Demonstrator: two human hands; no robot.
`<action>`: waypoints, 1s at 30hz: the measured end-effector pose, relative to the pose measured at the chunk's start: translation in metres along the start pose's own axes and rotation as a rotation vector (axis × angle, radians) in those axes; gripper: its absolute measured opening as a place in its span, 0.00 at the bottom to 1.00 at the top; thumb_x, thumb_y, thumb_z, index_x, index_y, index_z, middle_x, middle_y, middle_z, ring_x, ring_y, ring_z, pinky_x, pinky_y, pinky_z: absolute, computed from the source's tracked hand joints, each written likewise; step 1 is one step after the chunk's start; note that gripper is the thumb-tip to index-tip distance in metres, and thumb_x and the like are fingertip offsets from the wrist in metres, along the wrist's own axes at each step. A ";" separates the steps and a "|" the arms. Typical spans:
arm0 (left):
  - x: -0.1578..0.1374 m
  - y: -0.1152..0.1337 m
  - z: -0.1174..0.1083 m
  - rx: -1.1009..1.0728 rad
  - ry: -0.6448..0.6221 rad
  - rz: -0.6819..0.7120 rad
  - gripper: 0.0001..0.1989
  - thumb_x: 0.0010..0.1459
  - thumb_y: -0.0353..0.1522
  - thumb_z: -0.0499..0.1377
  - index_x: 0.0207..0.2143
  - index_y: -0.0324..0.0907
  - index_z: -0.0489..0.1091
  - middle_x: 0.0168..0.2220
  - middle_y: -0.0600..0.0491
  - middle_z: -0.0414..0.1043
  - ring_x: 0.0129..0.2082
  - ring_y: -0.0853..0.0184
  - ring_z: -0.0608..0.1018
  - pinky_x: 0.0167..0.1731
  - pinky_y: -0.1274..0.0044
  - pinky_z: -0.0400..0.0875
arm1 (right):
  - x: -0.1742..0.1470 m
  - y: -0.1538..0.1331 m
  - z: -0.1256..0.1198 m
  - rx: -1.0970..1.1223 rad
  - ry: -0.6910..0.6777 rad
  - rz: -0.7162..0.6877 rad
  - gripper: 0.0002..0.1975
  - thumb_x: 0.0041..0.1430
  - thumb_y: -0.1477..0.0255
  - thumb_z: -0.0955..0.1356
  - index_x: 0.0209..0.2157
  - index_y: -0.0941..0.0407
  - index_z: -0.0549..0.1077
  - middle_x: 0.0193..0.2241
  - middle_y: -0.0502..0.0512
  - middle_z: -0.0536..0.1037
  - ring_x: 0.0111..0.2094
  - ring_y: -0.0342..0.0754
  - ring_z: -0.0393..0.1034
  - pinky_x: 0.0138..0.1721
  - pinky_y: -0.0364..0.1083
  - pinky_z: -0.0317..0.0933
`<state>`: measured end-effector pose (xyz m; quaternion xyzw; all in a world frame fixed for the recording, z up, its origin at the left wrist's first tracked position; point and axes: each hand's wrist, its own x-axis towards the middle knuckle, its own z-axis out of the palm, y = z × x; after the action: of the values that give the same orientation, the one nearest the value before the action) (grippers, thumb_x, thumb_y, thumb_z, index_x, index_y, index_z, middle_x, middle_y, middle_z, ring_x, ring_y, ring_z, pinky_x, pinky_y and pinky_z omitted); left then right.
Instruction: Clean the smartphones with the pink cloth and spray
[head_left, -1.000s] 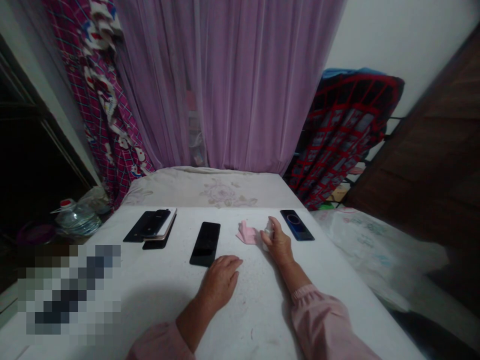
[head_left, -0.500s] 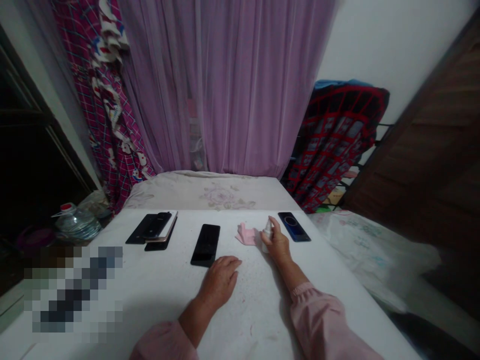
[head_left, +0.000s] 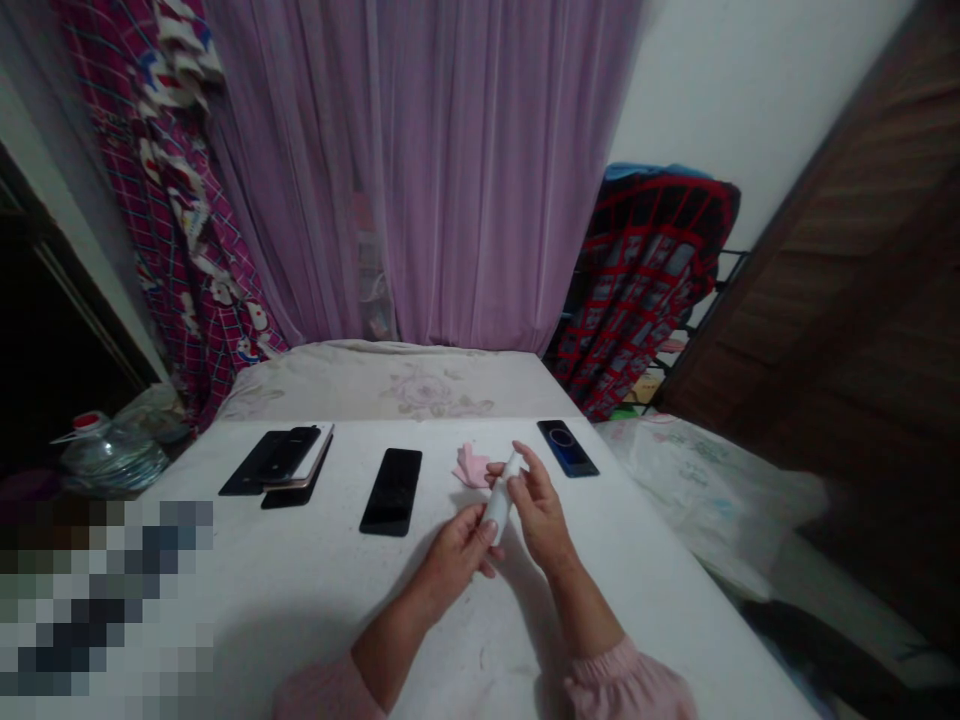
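A small white spray bottle (head_left: 498, 506) is held tilted between my two hands above the table. My left hand (head_left: 461, 545) grips its lower body, thumb across the front. Around the neck and top closes my right hand (head_left: 536, 500), with the index finger up by the nozzle. Just behind the bottle lies a folded pink cloth (head_left: 471, 466), partly covered by my right fingers. A black phone (head_left: 391, 492) rests face up to the left of my left hand. Beyond my right hand is a dark blue phone (head_left: 568, 448) with a ring on its screen.
Several stacked phones (head_left: 292, 462) lie at the table's left. The table (head_left: 300, 580) has a white cover, and a purple curtain (head_left: 465, 200) hangs behind it. A large water bottle (head_left: 112, 455) stands off the left side; plastic sheeting (head_left: 697, 500) lies to the right.
My right hand has lifted the spray bottle off the table and brought it toward me. My left hand, flat on the table before, has come over and taken hold of its lower part.
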<state>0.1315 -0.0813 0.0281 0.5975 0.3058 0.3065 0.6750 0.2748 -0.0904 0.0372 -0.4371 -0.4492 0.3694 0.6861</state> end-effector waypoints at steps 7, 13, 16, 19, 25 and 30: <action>0.002 -0.006 -0.015 0.230 0.167 0.073 0.21 0.56 0.43 0.56 0.47 0.40 0.63 0.27 0.58 0.66 0.21 0.73 0.68 0.19 0.81 0.63 | 0.011 -0.003 -0.010 -0.033 -0.021 0.069 0.24 0.55 0.56 0.70 0.49 0.54 0.74 0.43 0.60 0.80 0.39 0.51 0.74 0.42 0.51 0.67; 0.002 -0.008 -0.022 0.311 0.209 0.068 0.16 0.57 0.43 0.55 0.43 0.42 0.62 0.25 0.60 0.65 0.18 0.74 0.66 0.18 0.82 0.61 | 0.016 0.003 -0.012 -0.017 -0.064 0.068 0.19 0.53 0.57 0.71 0.42 0.54 0.76 0.40 0.58 0.81 0.37 0.49 0.72 0.41 0.49 0.66; 0.000 -0.004 -0.023 0.155 0.048 0.029 0.20 0.58 0.48 0.54 0.43 0.42 0.60 0.27 0.58 0.66 0.17 0.76 0.66 0.15 0.83 0.58 | 0.016 0.005 -0.013 0.015 -0.105 0.094 0.18 0.52 0.59 0.72 0.44 0.52 0.76 0.39 0.55 0.80 0.35 0.45 0.71 0.40 0.46 0.64; -0.003 0.001 -0.023 -0.010 -0.086 -0.012 0.24 0.57 0.52 0.54 0.41 0.41 0.62 0.33 0.55 0.66 0.19 0.77 0.68 0.14 0.84 0.58 | 0.017 0.005 -0.015 0.021 -0.171 0.157 0.19 0.52 0.59 0.73 0.44 0.52 0.76 0.37 0.53 0.80 0.35 0.45 0.70 0.41 0.46 0.63; -0.004 0.000 -0.030 0.033 -0.103 -0.039 0.24 0.58 0.53 0.53 0.34 0.39 0.63 0.27 0.60 0.59 0.16 0.80 0.60 0.14 0.85 0.54 | 0.018 0.001 -0.015 -0.041 -0.215 0.167 0.18 0.49 0.56 0.73 0.36 0.54 0.78 0.32 0.52 0.79 0.34 0.47 0.71 0.41 0.47 0.63; -0.001 -0.001 -0.037 0.162 -0.033 -0.053 0.21 0.59 0.49 0.54 0.43 0.41 0.65 0.25 0.61 0.59 0.15 0.78 0.58 0.13 0.84 0.52 | 0.020 -0.006 -0.017 -0.132 -0.266 0.178 0.18 0.49 0.56 0.73 0.36 0.55 0.78 0.33 0.53 0.80 0.35 0.48 0.71 0.42 0.48 0.63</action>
<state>0.1026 -0.0591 0.0233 0.6468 0.3344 0.2527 0.6372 0.2983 -0.0791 0.0449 -0.4665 -0.5189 0.4529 0.5550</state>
